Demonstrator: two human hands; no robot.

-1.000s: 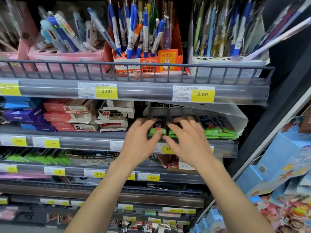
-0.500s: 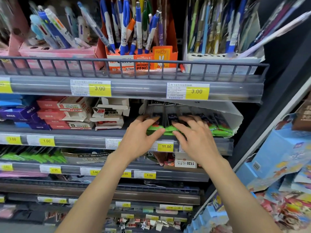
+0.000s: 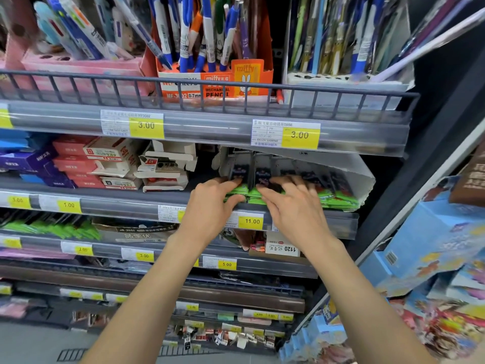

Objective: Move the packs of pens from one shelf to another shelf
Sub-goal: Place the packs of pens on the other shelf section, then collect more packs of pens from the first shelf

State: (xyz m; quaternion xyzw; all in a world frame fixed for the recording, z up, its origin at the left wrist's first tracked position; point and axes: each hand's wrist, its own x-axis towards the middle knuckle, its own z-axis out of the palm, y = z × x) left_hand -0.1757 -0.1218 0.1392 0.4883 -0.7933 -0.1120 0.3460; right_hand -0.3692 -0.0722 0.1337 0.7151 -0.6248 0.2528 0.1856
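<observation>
While both hands reach in, left grip [image 3: 210,206] and right grip [image 3: 294,206] pinching green pen packs [image 3: 338,199], second shelf [image 3: 118,203].

Hands: two, a left hand [image 3: 210,206] and a right hand [image 3: 294,208].
Green-edged packs of pens [image 3: 338,199]: several, overlapping in one white tray [image 3: 367,179]; exact count cannot be told.
Pen display boxes on the top shelf: three, namely a pink box [image 3: 84,72], an orange box [image 3: 217,82] and a white box [image 3: 341,85].
Yellow 3.00 price tags on the top rail [image 3: 367,135]: two fully visible.
11.00 tag [image 3: 250,221]: one.
</observation>
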